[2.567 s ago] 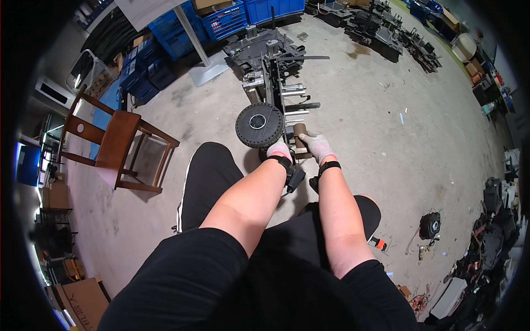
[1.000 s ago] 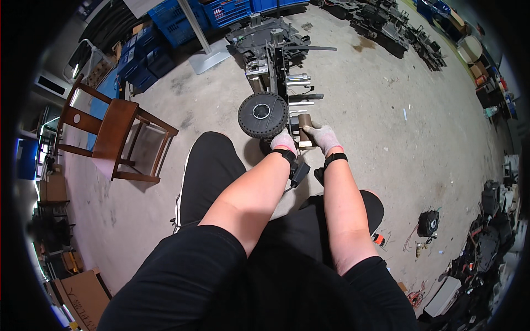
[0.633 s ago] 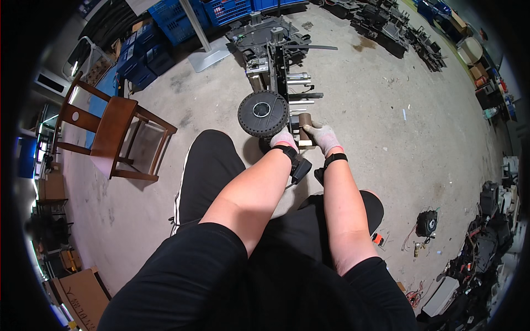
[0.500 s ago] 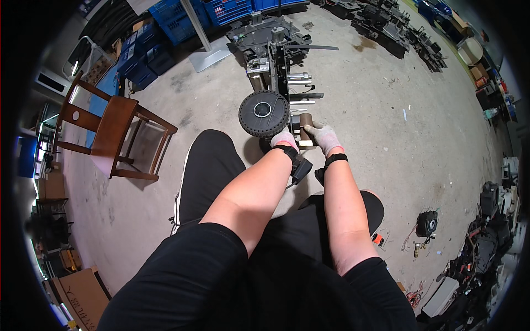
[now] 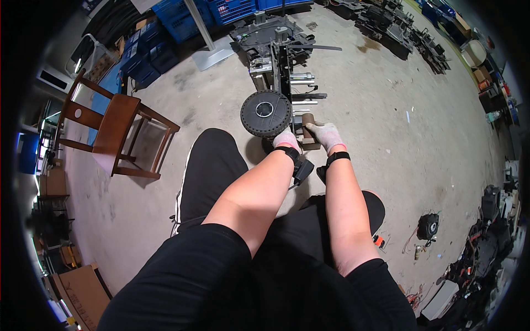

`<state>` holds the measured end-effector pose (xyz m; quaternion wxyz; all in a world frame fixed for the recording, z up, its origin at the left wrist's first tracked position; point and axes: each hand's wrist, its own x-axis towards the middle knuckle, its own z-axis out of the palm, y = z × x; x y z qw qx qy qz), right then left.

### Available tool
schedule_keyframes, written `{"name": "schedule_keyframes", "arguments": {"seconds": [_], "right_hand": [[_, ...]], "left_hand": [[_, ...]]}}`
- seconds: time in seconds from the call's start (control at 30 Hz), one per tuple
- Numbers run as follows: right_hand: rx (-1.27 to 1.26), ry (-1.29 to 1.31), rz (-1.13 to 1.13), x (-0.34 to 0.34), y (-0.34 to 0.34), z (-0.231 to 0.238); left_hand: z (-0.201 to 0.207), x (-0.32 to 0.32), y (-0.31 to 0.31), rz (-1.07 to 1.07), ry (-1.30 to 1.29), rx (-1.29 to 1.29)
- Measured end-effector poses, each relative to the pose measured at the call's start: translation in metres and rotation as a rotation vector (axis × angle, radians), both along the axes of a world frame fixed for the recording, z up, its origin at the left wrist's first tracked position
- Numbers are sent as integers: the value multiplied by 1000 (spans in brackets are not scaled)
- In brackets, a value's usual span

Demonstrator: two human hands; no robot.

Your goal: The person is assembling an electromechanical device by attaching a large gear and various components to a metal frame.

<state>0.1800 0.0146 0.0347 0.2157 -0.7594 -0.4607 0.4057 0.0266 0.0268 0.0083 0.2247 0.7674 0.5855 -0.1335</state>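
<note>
Ahead of me on the floor lies a dismantled wheeled machine frame with metal rods and rails. A black tyred wheel with a ring of small holes sits on its near left side. My left hand, in a pale glove, is at the wheel's lower right edge, its fingers hidden among the parts. Just right of it, my gloved right hand grips a brown cylindrical part at the near end of the frame, thumb across it. The far fingers are out of sight. Both wrists wear black straps.
A brown wooden chair stands at left. Blue crates and a metal post are at the back. More dark frames lie far right. A small black motor-like part and a heap of parts are at right.
The brown part looks slightly turned in my right hand, and the pale piece seen at its lower end no longer shows. The whole view has shifted a little; the wheel stays in place.
</note>
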Motion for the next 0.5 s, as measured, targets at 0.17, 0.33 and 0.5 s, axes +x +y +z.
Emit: {"name": "schedule_keyframes", "arguments": {"seconds": [0.17,0.33,0.5], "right_hand": [[63,49,20,4,-4,-18],[102,75,-16,4,-4,-30],[118,23,2,2,-5,-26]], "left_hand": [[-13,2,2,155,-65,21],[-69,4,4,322,-292,360],[-98,-2,12,426,-674,200]]}}
